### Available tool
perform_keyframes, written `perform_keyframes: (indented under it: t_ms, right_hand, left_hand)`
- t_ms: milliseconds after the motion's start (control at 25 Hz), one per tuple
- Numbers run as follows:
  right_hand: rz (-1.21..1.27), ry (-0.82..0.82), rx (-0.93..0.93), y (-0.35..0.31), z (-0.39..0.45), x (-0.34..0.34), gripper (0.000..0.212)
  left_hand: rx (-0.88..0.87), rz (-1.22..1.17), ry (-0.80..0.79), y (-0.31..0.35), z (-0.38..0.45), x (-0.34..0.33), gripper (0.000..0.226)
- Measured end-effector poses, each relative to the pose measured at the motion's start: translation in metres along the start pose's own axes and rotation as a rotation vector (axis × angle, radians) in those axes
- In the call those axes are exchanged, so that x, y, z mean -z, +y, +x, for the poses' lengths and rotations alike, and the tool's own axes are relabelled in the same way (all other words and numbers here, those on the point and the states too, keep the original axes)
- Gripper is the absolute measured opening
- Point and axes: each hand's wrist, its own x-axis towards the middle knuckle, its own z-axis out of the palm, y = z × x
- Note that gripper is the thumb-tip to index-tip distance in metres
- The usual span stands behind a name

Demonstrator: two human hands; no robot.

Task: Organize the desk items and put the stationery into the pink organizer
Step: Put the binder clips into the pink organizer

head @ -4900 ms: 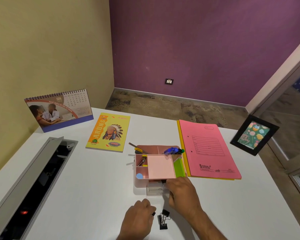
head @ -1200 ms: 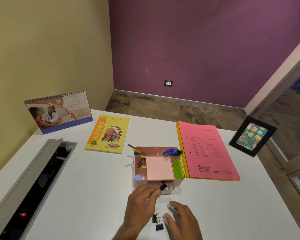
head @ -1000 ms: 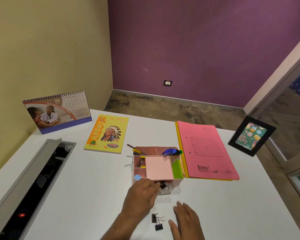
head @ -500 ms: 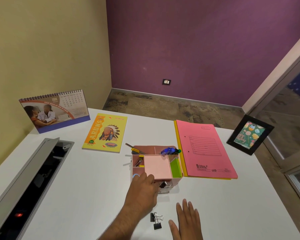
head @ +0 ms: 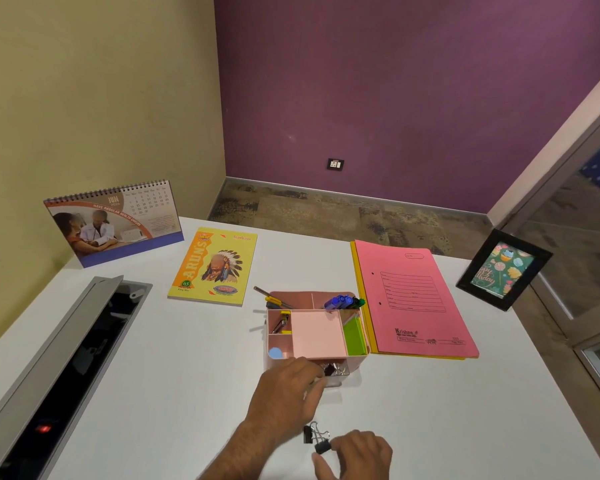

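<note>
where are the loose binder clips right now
In the head view, the binder clips lie on the white desk near its front edge, between the left hand and right hand, whose fingers touch one.

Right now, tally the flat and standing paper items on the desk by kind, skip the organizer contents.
Desk calendar: 1
Yellow notebook: 1
Pink folder: 1
Yellow folder under the pink one: 1
Picture frame: 1
Total: 5
</note>
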Motion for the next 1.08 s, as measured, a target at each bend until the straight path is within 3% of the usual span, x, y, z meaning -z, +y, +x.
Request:
perform_keyframes:
  t_ms: [200,360,480,600,680,840,920,1080]
  right_hand:
    - [0.195,0.089,-0.047,0.007,0.002,0.011,0.029]
    - [0.370,0.210,-0.062,0.001,0.011,0.022,0.024]
    - [0.451,0.239,-0.005,-0.007,0.017,0.031,0.023]
    - [0.419,0.179,0.026,-0.001,0.019,0.029,0.039]
    - [0.336,0.129,0.046,0.011,0.016,0.023,0.051]
    - [0.119,0.005,-0.022,0.043,0.004,0.007,0.050]
    - [0.033,-0.028,-0.021,0.055,0.000,-0.001,0.052]
    - [-0.038,-0.042,-0.007,0.059,0.002,-0.004,0.054]
  left_hand:
    - [0.087,-0.147,-0.176,0.005,-0.011,-0.004,0.026]
    - [0.212,-0.166,-0.223,0.007,-0.018,-0.009,0.043]
    - [0.359,-0.348,-0.186,0.011,-0.016,-0.007,0.026]
    - [0.492,-0.542,-0.104,0.017,-0.008,0.000,0.004]
    - [0.383,-0.536,0.021,0.013,-0.004,0.003,0.008]
    - [0.090,-0.349,0.215,0.000,0.006,0.006,0.008]
    - [-0.032,-0.198,0.191,-0.008,0.009,0.007,0.008]
    - [-0.116,0.083,-0.057,-0.020,0.011,0.005,0.012]
